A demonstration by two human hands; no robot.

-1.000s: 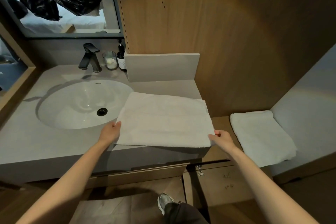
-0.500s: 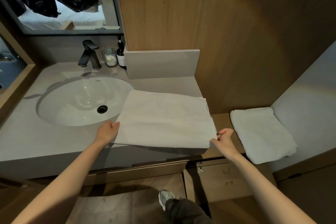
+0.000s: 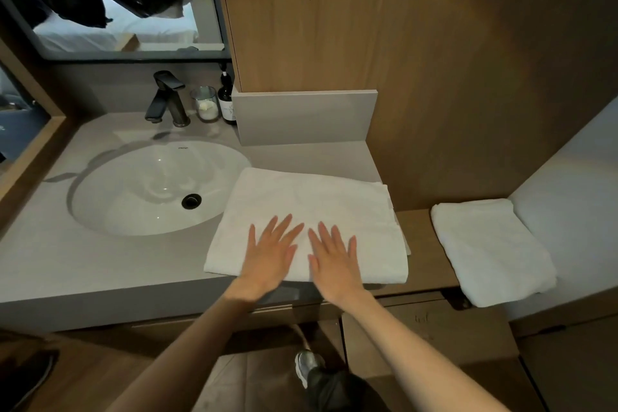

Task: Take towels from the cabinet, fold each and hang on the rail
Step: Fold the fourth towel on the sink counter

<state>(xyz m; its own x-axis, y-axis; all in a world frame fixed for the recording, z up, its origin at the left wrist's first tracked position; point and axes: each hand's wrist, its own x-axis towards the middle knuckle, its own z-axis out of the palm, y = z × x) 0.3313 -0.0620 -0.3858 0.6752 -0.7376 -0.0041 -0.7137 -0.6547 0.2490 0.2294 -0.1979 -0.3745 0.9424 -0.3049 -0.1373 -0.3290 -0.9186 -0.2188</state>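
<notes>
A white folded towel lies flat on the grey counter, just right of the sink. My left hand and my right hand rest side by side on its near half, palms down, fingers straight and spread. A second folded white towel lies on the lower wooden ledge to the right. No rail shows in this view.
A white oval sink with a black drain takes up the counter's left. Behind it stand a dark faucet, a glass jar and a dark bottle. A wooden wall panel rises behind the towel; my shoe shows below.
Both hands let go of the towel's near corners and moved inward onto its top. The towel now lies flat on the counter.
</notes>
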